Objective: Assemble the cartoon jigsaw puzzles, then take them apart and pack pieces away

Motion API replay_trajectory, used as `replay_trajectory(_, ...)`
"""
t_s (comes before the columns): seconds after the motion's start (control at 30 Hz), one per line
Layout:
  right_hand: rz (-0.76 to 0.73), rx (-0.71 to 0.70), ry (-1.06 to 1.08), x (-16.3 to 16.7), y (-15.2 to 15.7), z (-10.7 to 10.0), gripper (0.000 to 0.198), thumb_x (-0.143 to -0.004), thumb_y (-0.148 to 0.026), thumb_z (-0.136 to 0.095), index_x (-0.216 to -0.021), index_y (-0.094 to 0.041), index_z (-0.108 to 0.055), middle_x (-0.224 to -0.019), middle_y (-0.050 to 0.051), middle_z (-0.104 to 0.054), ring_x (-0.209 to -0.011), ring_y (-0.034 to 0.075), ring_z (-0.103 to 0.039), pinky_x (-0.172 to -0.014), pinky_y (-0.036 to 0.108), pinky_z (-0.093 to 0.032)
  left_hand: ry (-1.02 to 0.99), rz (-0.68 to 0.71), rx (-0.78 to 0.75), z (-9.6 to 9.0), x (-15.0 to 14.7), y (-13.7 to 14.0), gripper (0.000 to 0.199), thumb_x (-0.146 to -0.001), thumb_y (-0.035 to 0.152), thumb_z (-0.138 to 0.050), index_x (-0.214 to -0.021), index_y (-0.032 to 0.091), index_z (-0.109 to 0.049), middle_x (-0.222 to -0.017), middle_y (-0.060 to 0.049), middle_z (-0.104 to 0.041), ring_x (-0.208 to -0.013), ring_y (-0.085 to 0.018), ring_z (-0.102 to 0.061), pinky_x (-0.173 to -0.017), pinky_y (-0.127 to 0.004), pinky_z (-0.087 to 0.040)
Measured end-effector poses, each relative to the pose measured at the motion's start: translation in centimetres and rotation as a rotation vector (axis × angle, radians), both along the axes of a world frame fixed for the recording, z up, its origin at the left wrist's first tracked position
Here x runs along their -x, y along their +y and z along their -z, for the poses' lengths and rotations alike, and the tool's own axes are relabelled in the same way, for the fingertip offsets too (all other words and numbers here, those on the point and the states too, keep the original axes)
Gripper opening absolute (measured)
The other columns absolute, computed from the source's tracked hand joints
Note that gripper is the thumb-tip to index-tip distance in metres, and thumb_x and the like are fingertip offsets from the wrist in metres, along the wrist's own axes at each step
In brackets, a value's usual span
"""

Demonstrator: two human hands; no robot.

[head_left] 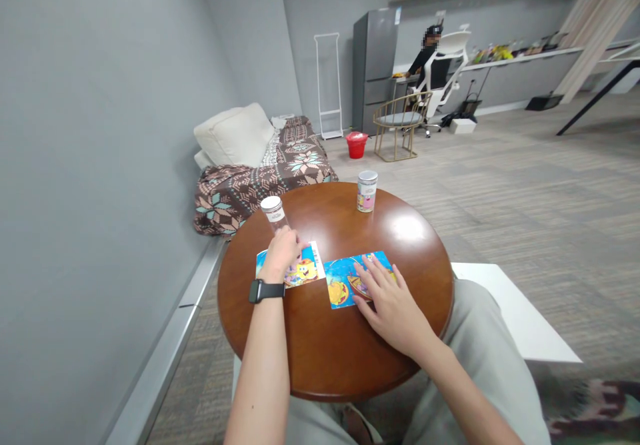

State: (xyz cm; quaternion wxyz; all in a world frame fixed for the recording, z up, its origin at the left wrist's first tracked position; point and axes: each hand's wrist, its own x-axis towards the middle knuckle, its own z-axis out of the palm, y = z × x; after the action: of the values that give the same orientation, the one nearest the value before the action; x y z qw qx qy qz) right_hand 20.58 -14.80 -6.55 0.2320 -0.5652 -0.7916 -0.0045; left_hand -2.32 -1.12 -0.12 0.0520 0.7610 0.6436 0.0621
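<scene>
Two cards with blue cartoon prints lie side by side on a round brown wooden table (320, 358). On the left card (307, 271), which shows a yellow character and a white barcode edge, my left hand (283, 251) rests with curled fingers; their tips are hidden. Just beyond it stands a clear jar (275, 215) with a white lid, its lower part covered by the hand; contact cannot be made out. My right hand (390, 301) lies flat, fingers spread, over the right card (340, 288). Farther back is a printed canister (367, 193) with a silvery lid.
A grey wall (100, 165) runs along the left. Behind the table is a couch with a patterned cover (295, 165) and a pale cushion (237, 135). A red bucket (357, 145), a gold-framed chair (400, 121) and a seated person (424, 58) are farther off.
</scene>
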Motion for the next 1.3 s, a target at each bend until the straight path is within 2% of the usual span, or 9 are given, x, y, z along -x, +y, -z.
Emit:
replay_trajectory(0.07, -0.056, 0.052, -0.048, 0.0, 0.0, 0.0, 0.051, -0.098, -0.041, -0.042, -0.143, -0.02, -0.049, -0.155, 0.012, -0.042, -0.146, 0.033, -0.032, -0.115, 0.059, -0.028, -0.051, -0.013, -0.038, -0.3, -0.3, -0.1, 0.023, -0.097, 0.035, -0.049, -0.087, 0.018, -0.061, -0.096, -0.009, -0.068, -0.094, -0.021, -0.063, -0.081, -0.028, -0.042)
replay_trajectory(0.17, -0.129, 0.121, -0.077, 0.0, 0.0, -0.3, 0.055, -0.099, -0.049, -0.039, -0.147, -0.023, -0.046, -0.156, 0.009, -0.039, -0.147, 0.033, -0.031, -0.117, 0.058, -0.027, -0.114, -0.025, -0.112, -0.9, -1.0, -0.3, 0.022, -0.1, 0.035, -0.041, -0.093, 0.022, -0.058, -0.086, -0.006, -0.07, -0.083, -0.021, -0.065, -0.072, -0.028, -0.04)
replay_trajectory(0.47, -0.268, 0.183, -0.063, -0.1, 0.0, -1.1, 0.058, -0.098, -0.054, -0.039, -0.149, -0.025, -0.043, -0.156, 0.008, -0.04, -0.147, 0.032, -0.03, -0.118, 0.061, -0.025, -0.321, -0.1, -0.437, -1.6, -2.0, -1.0, 0.025, -0.102, 0.039, -0.036, -0.094, 0.024, -0.055, -0.084, -0.004, -0.07, -0.078, -0.022, -0.066, -0.066, -0.028, -0.034)
replay_trajectory(0.57, -0.323, 0.186, -0.048, -0.2, 0.0, -1.4, 0.055, -0.098, -0.05, -0.043, -0.148, -0.026, -0.043, -0.155, 0.006, -0.041, -0.147, 0.03, -0.031, -0.118, 0.061, -0.026, -0.327, -0.067, -0.485, -0.8, -2.5, -0.6, 0.022, -0.101, 0.037, -0.039, -0.094, 0.023, -0.054, -0.082, -0.004, -0.069, -0.075, -0.021, -0.065, -0.066, -0.028, -0.034)
replay_trajectory(0.77, -0.467, 0.16, -0.079, -0.1, 0.1, -1.1, 0.046, -0.1, -0.034, -0.044, -0.145, -0.028, -0.047, -0.153, 0.004, -0.045, -0.147, 0.029, -0.032, -0.118, 0.062, -0.025, -0.185, 0.062, -0.487, 1.3, -3.5, 0.5, 0.017, -0.099, 0.035, -0.047, -0.094, 0.02, -0.055, -0.08, -0.005, -0.07, -0.071, -0.02, -0.065, -0.07, -0.03, -0.036)
replay_trajectory(1.0, -0.527, 0.221, -0.098, 2.1, 0.4, -1.9, 0.05, -0.098, -0.013, -0.035, -0.146, -0.023, -0.047, -0.153, 0.007, -0.045, -0.144, 0.03, -0.036, -0.116, 0.064, -0.029, -0.163, 0.096, -0.525, 1.2, -3.5, 0.5, 0.019, -0.101, 0.034, -0.045, -0.094, 0.019, -0.055, -0.08, -0.005, -0.071, -0.076, -0.019, -0.066, -0.072, -0.031, -0.036)
replay_trajectory(1.07, -0.57, 0.26, -0.084, 3.0, 0.8, -2.5, 0.048, -0.098, -0.016, -0.039, -0.144, -0.021, -0.048, -0.153, 0.008, -0.044, -0.145, 0.029, -0.035, -0.116, 0.06, -0.032, -0.179, 0.085, -0.548, 1.2, -3.3, 0.5, 0.02, -0.101, 0.034, -0.044, -0.093, 0.019, -0.055, -0.081, -0.004, -0.071, -0.075, -0.019, -0.066, -0.073, -0.031, -0.036)
replay_trajectory(1.17, -0.55, 0.305, -0.077, 3.8, 1.4, -3.0, 0.048, -0.098, -0.03, -0.046, -0.145, -0.018, -0.048, -0.155, 0.011, -0.041, -0.146, 0.032, -0.031, -0.116, 0.061, -0.03, -0.214, 0.045, -0.597, 1.2, -3.1, 0.5, 0.02, -0.1, 0.034, -0.046, -0.091, 0.02, -0.055, -0.08, -0.003, -0.071, -0.072, -0.018, -0.064, -0.073, -0.031, -0.037)
replay_trajectory(1.3, -0.581, 0.31, -0.026, 3.1, 1.8, -3.6, 0.047, -0.098, -0.038, -0.047, -0.143, -0.024, -0.05, -0.154, 0.009, -0.044, -0.146, 0.032, -0.033, -0.116, 0.06, -0.03, -0.239, 0.004, -0.667, 1.1, -2.9, 0.4, 0.019, -0.098, 0.034, -0.049, -0.085, 0.021, -0.054, -0.074, -0.002, -0.068, -0.066, -0.018, -0.062, -0.076, -0.032, -0.039)
